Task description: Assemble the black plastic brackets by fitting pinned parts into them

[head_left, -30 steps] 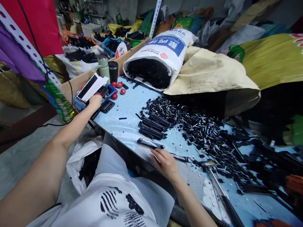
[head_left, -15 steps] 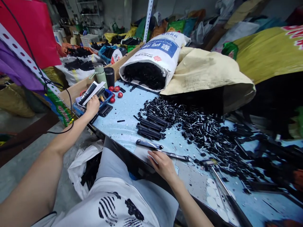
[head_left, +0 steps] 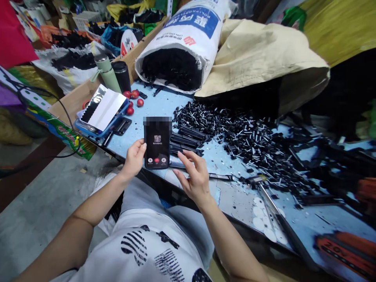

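Note:
My left hand is closed on a black phone, held upright over the near edge of the blue table; its screen is lit and shows round buttons. My right hand hovers just right of the phone with fingers spread, holding nothing. Behind the phone lie stacked black plastic strips and a wide pile of small black parts with metal pins.
A blue tray with a black-and-white card sits at the table's left end, beside red fruits and two flasks. A white sack of black parts and a tan sack lie behind. A hammer rests at right.
My left hand left the blue tray and came back holding the phone in front of me. My right hand lifted off the table edge toward the phone. The view tilted down.

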`<action>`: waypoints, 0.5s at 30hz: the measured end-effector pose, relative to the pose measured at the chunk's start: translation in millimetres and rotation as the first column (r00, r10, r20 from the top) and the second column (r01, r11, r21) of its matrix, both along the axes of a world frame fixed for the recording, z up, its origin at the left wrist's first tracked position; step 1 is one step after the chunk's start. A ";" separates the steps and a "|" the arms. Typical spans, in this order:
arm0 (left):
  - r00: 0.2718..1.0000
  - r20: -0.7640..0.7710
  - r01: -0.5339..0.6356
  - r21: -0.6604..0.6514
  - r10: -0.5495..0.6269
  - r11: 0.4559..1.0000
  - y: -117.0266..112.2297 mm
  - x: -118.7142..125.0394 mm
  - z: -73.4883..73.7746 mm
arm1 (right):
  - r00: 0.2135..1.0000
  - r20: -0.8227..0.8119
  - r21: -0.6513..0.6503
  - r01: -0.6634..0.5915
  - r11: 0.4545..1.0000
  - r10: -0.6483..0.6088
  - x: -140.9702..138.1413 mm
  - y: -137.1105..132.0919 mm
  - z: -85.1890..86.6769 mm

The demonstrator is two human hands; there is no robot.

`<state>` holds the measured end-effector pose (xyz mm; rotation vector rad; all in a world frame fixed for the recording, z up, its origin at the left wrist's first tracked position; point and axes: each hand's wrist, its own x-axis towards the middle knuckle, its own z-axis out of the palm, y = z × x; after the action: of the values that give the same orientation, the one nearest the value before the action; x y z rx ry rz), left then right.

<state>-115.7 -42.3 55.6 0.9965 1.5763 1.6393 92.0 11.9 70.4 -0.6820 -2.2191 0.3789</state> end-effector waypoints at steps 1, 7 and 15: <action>1.000 0.025 0.017 -0.011 -0.016 1.000 -2.4 6.6 -1.2 | 0.999 0.039 0.021 0.000 1.000 -0.001 -0.5 1.4 2.6; 0.983 0.175 0.047 0.004 -0.047 0.999 -7.3 20.7 -3.0 | 0.991 0.130 0.120 -0.027 0.992 0.011 -2.6 1.6 -5.8; 0.958 0.282 0.053 -0.003 -0.050 0.999 -6.8 27.6 -0.3 | 0.987 -0.158 -0.373 -0.048 0.927 -0.013 -5.0 -9.6 -20.2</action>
<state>-88.1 -49.1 55.3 0.7529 1.3555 1.6534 87.0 2.3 50.2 -0.8014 -2.0195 0.8546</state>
